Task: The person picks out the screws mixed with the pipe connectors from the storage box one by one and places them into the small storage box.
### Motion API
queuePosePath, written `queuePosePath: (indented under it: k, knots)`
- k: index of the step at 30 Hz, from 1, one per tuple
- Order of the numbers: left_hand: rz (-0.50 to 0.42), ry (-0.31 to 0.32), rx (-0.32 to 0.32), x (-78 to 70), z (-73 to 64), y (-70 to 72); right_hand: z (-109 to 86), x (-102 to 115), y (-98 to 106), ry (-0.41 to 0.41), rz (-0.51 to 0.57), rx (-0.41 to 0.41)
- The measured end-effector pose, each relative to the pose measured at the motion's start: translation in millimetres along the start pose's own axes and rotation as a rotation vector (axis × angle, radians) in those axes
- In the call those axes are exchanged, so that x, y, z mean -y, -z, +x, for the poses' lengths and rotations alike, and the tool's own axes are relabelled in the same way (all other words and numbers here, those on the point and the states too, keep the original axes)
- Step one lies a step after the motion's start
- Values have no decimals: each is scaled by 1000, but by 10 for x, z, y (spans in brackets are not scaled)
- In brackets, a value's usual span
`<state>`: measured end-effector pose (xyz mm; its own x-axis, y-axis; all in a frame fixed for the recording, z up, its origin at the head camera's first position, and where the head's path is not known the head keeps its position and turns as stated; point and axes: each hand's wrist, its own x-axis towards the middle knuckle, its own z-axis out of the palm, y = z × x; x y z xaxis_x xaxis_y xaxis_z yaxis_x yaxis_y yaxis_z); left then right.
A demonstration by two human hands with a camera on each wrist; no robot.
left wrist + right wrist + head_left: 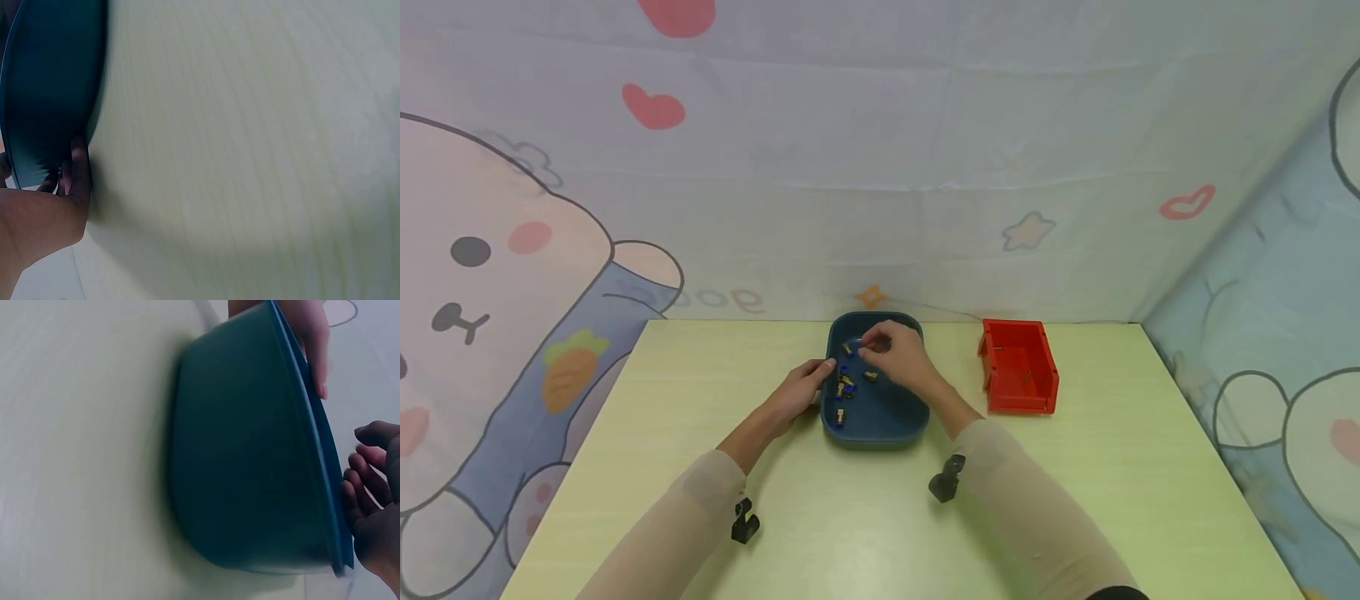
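A dark blue tray (pixel 891 417) stands on the table, with several brass push-in fittings (pixel 840 415) with blue collars lying mostly along its left side. My left hand (pixel 797 390) holds the tray's left wall, thumb over the rim and fingers against the outside; the left wrist view shows those fingers (pixel 80 169) on the wall. Above the tray's far half is my right hand (pixel 897 354), its fingers loosely bent. One fitting (pixel 847 348) lies just left of its fingertips. In the right wrist view, a gap shows between thumb and fingers (pixel 369 478), with nothing seen in it.
To the right of the tray is a red open bin (pixel 1021 400) with a few small thin pieces inside. The pale wood-grain table (pixel 760 342) meets a printed cloth backdrop (pixel 880 167) at its far edge. A black clip-like piece hangs at each sleeve cuff.
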<state>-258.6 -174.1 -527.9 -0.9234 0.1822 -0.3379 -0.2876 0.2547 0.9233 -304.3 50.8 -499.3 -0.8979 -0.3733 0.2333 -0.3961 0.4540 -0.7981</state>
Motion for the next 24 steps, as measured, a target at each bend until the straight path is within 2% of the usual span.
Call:
queuePosePath:
  k: [18, 24]
  knots:
    - [-7, -12, 6, -2, -11, 15, 17, -54, -270, -81, -1, 21]
    - [-13, -7, 12, -7, -4, -1, 8, -91, -323, -76, -6, 30]
